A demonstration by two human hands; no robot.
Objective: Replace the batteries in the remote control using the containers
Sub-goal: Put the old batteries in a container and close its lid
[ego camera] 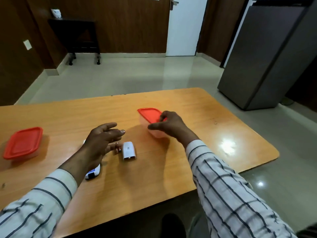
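Under the right hand (169, 125) sits the red-lidded container (150, 115), fingers clasping it; left hand (103, 138) spread.

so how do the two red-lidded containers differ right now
The left container sits alone near the table's left edge, untouched; the right container lies further back, right of centre, with the right hand gripping its near end. The left shows its whole lid; the right is partly covered. Both have red lids on and clear bodies.
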